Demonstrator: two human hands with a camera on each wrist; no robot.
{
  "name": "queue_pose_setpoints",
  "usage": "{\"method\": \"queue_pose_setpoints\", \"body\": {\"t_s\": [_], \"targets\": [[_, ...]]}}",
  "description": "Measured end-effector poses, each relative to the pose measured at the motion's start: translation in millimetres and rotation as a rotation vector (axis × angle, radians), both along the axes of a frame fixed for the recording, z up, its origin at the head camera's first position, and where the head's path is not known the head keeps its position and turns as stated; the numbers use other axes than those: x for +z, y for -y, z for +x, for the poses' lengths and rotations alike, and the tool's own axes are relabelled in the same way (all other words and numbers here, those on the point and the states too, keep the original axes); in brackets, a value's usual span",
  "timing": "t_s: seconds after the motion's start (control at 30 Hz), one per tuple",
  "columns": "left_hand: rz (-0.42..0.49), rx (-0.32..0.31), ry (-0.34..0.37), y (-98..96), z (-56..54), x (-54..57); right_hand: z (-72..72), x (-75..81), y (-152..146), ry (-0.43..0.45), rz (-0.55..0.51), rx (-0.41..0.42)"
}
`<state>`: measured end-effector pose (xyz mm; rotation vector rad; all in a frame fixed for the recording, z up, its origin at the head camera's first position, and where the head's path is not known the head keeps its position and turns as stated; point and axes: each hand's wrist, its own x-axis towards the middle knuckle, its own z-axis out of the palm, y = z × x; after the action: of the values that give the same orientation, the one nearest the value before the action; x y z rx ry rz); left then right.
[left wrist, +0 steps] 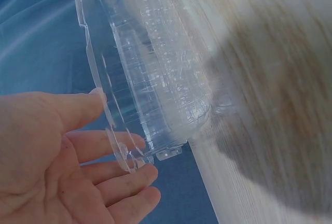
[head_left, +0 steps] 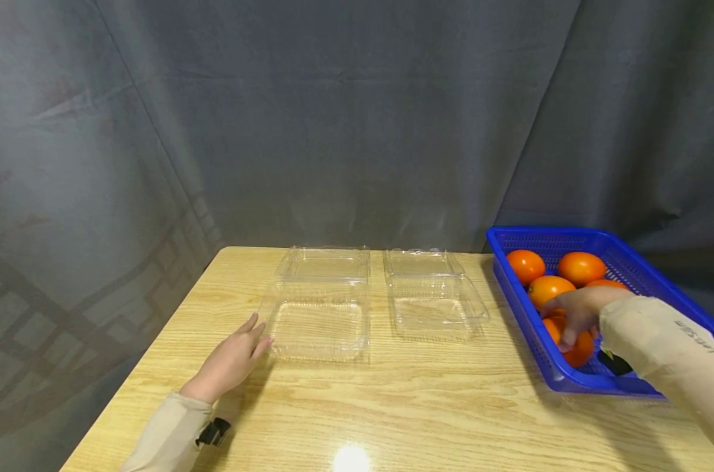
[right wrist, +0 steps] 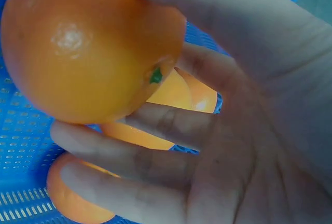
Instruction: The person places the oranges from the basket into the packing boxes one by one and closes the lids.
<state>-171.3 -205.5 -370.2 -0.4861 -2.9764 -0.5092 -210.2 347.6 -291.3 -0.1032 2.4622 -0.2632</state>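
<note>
A clear plastic clamshell box (head_left: 318, 328) lies opened out on the left half of the table. My left hand (head_left: 229, 360) is at its near left corner, fingers extended. In the left wrist view the thumb tip meets the box's rim (left wrist: 92, 58), and the other fingers lie loosely beside and behind the plastic. My right hand (head_left: 577, 309) reaches into the blue basket (head_left: 530, 354) on the right. Its thumb and fingers hold an orange (right wrist: 88, 53) with a small green stem mark. More oranges (head_left: 581, 269) lie around it.
A second clear clamshell box (head_left: 430, 311), smaller, lies opened out to the right of the first. Something dark (head_left: 615, 362) sits in the basket's near end. A grey curtain (head_left: 345, 131) hangs behind the wooden table (head_left: 392, 406).
</note>
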Motion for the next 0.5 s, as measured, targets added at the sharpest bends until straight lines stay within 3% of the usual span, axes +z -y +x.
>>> {"method": "queue_pose_setpoints", "body": {"t_s": [0.33, 0.5], "targets": [[0.007, -0.001, 0.007, 0.1, -0.4, -0.3, 3.9, 0.5, 0.0, -0.040, -0.020, -0.022], [0.007, 0.002, 0.017, 0.4, 0.1, 0.3, 3.9, 6.3, -2.2, -0.029, -0.081, -0.043]]}}
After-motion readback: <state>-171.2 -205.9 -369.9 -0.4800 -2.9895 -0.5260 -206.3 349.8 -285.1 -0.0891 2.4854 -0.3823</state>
